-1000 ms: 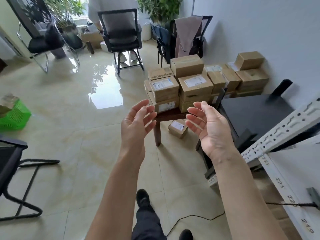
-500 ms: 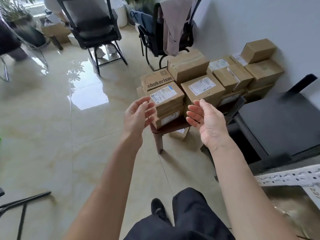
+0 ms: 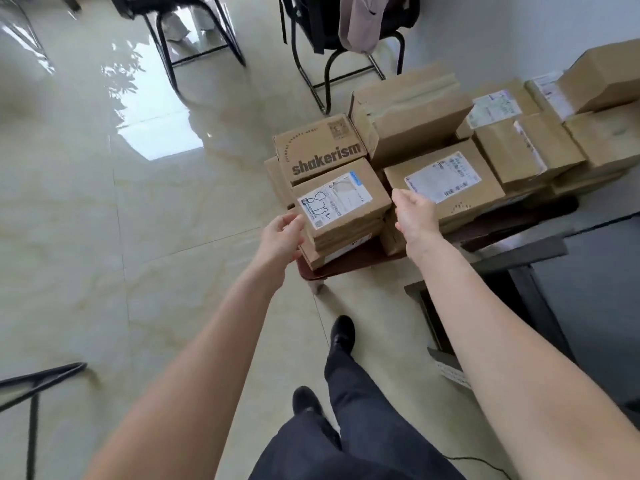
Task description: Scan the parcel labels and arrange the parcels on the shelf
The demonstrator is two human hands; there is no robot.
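On both sides of the top brown cardboard parcel with a white label and black scribble point(image 3: 341, 202), the person's hands have come in close. Half a second ago they were up in the air in front of the stack, and now the stack looks much nearer and bigger. The left hand point(image 3: 282, 233) sits at the parcel's left edge with its fingers bent toward the box, but it is hard to tell if they are touching it yet. The right hand point(image 3: 414, 216) is at the right edge, fingers curled a little, and its grip cannot be made out either. This parcel lies on top of a small pile of flat brown parcels on a dark brown wooden stool point(image 3: 346, 263). Behind it is a brown box printed with "shakerism" point(image 3: 320, 150), and beside it a brown parcel with a pale printed label point(image 3: 446, 183). More brown boxes run off the right edge of the view. The writing on the labels is too small to read. The black chairs point(image 3: 332, 36) at the top are cut off.
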